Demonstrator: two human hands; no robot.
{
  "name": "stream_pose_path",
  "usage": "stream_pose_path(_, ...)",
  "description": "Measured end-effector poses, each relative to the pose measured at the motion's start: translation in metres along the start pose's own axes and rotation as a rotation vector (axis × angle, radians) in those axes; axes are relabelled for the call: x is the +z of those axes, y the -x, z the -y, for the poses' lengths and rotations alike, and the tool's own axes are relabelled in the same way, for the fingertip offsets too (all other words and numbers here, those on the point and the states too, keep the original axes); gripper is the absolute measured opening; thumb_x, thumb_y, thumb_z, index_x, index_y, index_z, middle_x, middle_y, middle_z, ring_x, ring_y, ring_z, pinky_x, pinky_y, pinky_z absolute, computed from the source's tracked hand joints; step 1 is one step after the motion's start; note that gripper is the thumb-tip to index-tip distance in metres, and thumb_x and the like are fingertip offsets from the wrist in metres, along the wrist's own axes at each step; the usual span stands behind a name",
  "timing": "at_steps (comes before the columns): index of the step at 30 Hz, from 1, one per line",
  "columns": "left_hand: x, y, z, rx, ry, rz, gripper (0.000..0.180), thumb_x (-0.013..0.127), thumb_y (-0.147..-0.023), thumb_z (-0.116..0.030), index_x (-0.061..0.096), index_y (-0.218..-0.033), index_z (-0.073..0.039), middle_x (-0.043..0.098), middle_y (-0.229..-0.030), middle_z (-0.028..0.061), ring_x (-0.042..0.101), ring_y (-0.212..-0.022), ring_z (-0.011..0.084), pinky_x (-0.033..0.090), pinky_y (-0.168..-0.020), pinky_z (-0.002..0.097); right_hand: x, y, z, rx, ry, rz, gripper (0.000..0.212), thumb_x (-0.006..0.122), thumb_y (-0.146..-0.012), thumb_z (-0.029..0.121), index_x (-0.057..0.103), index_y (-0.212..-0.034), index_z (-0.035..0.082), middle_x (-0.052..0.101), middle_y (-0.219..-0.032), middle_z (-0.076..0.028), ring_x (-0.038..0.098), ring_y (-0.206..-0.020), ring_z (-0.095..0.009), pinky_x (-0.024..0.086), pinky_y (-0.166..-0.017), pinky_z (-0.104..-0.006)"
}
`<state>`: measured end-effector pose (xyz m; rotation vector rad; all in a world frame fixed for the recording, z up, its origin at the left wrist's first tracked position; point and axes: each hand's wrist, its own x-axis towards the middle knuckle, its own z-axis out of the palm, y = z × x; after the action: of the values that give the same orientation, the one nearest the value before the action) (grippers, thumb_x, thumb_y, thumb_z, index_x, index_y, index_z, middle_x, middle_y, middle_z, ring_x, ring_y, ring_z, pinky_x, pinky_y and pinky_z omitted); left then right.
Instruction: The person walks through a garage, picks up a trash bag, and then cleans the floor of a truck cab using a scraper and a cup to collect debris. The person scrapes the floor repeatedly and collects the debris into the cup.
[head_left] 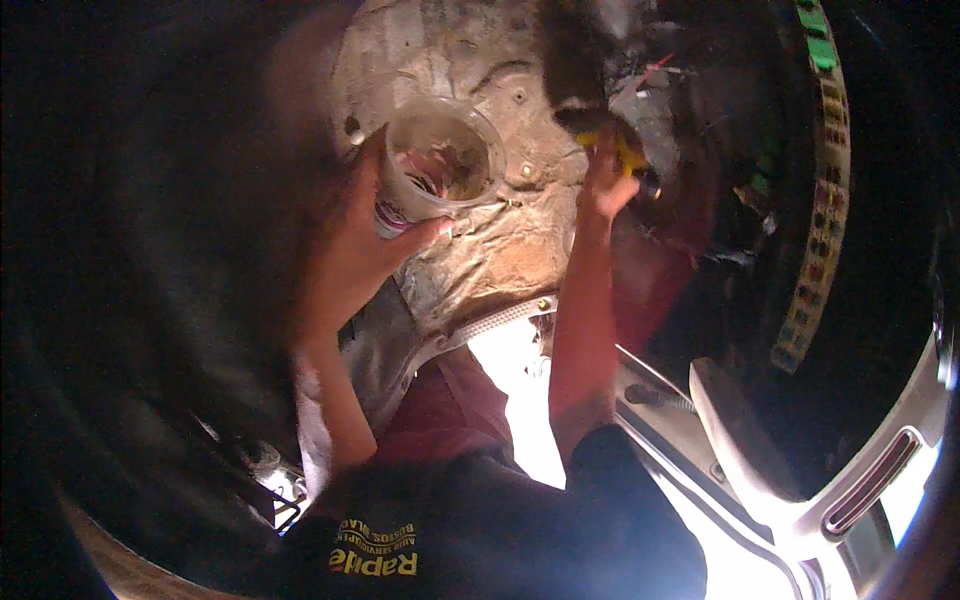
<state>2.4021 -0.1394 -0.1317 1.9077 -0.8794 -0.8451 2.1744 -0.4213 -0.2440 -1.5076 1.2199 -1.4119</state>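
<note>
My left hand (352, 248) grips a clear plastic tub (487, 140) by its side, with the thumb along the near rim. Several small things (440, 172), some dark and some pinkish, lie inside it; their kind is too blurred to tell. To the right, my right hand (604, 188) is closed round a yellow and black tool (622, 150). Its fingers partly cover the tool, and shadow hides its far end, so its exact kind does not show. Beneath both hands spreads a worn, tan-brown floor panel (500, 245) of a vehicle.
A perforated sill strip (500, 318) borders the floor panel near my body. At the lower right stands a pale door frame (750, 470) with bright light around it. A long curved strip with coloured patches (828, 180) runs down the dark right side.
</note>
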Motion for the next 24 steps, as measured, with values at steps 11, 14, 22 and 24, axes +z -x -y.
stream_pose_path(11,0.003,-0.006,0.005,0.048,0.043,-0.048,0.097,0.093,-0.078,-0.028,0.042,-0.158,-0.005,0.064,-0.140,0.0241,0.065,-0.129,0.0385,0.052,-0.107,0.0456,0.049,-0.073,-0.050,-0.059,0.019,-0.009,0.037,0.076,-0.098,0.014,0.065,-0.127,-0.005,0.071,-0.121,-0.010,0.070,-0.104,-0.025,0.061,-0.092,-0.0427)
stream_pose_path(14,0.000,-0.007,0.007,0.034,0.001,-0.060,0.098,0.093,-0.078,-0.029,0.042,-0.158,-0.004,0.063,-0.141,0.0247,0.064,-0.130,0.0387,0.052,-0.107,0.0454,0.016,-0.027,-0.011,-0.032,-0.042,0.029,0.032,0.074,-0.101,0.014,0.066,-0.125,-0.006,0.070,-0.121,-0.010,0.070,-0.106,-0.021,0.061,-0.094,-0.0390)
stream_pose_path(22,0.003,-0.007,0.009,0.064,0.020,-0.093,0.099,0.093,-0.079,-0.032,0.041,-0.158,-0.003,0.062,-0.142,0.0252,0.062,-0.132,0.0409,0.050,-0.110,0.0465,0.053,0.030,-0.001,0.142,0.556,-0.025,0.040,0.079,-0.095,0.003,0.065,-0.132,-0.004,0.075,-0.107,-0.010,0.069,-0.094,-0.019,0.057,-0.091,-0.0356)
stream_pose_path(24,0.003,-0.007,0.007,0.034,-0.006,-0.090,0.099,0.093,-0.079,-0.032,0.041,-0.158,-0.003,0.062,-0.142,0.0256,0.061,-0.133,0.0407,0.049,-0.111,0.0465,0.090,-0.011,-0.013,0.130,-0.319,-0.189,0.040,0.078,-0.095,0.004,0.065,-0.132,-0.005,0.076,-0.107,-0.012,0.068,-0.092,-0.019,0.057,-0.091,-0.0340)
